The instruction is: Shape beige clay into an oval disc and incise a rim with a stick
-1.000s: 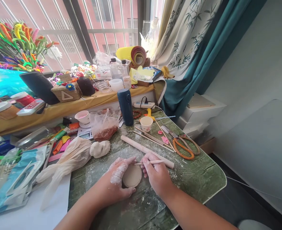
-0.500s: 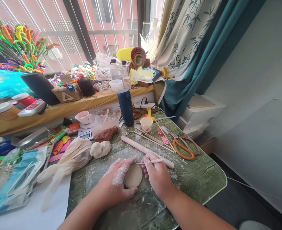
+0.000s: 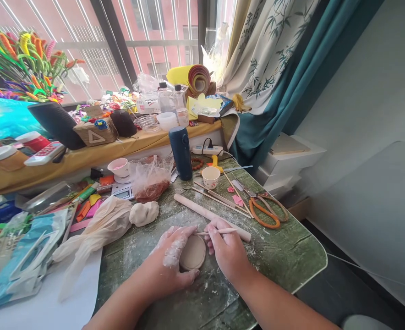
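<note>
The room's biggest thing is the barred window (image 3: 147,36) at eleven o'clock, with a teal curtain (image 3: 292,78) hanging at one o'clock and a plain pale wall filling three o'clock. Under the window runs a yellow-covered sill (image 3: 85,158) crowded with jars, bottles and bright stems. I work at a green marbled table (image 3: 292,256) dusted with white powder, with a clear sheet (image 3: 140,247) laid over it under my hands. From the clay disc (image 3: 193,253), which lies flat on that sheet at the near middle of the table, a rolling pin (image 3: 202,211) sits just beyond at twelve o'clock, orange-handled scissors (image 3: 264,211) at two o'clock, and a white clay lump (image 3: 144,213) at ten o'clock. My left hand (image 3: 170,270), floury, curls around the disc's left rim, fingers at the far edge, thumb at the near edge. My right hand (image 3: 228,256) is closed around a thin stick (image 3: 219,232) that points toward nine o'clock. Its tip sits by my left fingertips, and I cannot tell whether it touches the clay. My right fingertips are folded out of sight, and both forearms are cut off at six o'clock.
</note>
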The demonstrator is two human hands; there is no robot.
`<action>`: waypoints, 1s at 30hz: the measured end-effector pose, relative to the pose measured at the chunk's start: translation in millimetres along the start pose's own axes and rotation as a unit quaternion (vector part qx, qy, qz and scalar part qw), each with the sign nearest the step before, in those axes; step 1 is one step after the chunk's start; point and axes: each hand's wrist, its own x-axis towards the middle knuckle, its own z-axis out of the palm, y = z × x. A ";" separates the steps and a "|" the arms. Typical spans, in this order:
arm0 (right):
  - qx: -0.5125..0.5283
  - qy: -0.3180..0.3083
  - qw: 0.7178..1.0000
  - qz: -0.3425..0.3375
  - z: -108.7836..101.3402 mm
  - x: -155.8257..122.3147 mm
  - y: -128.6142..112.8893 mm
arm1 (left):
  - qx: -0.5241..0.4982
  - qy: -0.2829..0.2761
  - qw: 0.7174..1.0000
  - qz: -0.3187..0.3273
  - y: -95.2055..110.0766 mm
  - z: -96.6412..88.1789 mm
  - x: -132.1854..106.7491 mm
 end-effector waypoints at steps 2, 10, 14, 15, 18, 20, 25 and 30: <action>0.004 0.004 1.000 0.003 -0.2 0.0 0.8 | -0.007 0.004 1.000 -0.011 1.8 0.0 1.2; 0.043 -0.029 0.999 -0.014 -1.2 -1.9 -0.1 | -0.029 0.030 0.999 -0.003 2.1 -1.3 2.4; 0.013 -0.045 0.999 -0.024 0.5 -0.5 -1.7 | -0.031 0.039 0.999 0.003 -0.5 0.4 2.0; 0.007 -0.048 0.998 -0.029 1.0 -0.1 -2.2 | -0.031 0.041 0.999 0.002 -0.9 1.0 2.0; -0.001 -0.051 0.998 -0.040 2.3 0.3 -3.5 | -0.031 0.043 0.999 0.003 -0.8 2.1 2.4; -0.004 -0.042 0.998 -0.038 2.9 0.0 -3.7 | -0.030 0.041 0.999 0.003 0.1 1.9 2.7; -0.004 -0.025 1.000 -0.017 3.0 -0.8 -2.8 | -0.027 0.038 0.999 -0.010 2.7 0.8 3.1; 0.009 -0.022 1.000 -0.006 2.7 0.2 -1.7 | -0.022 0.036 0.999 -0.011 1.5 1.4 2.7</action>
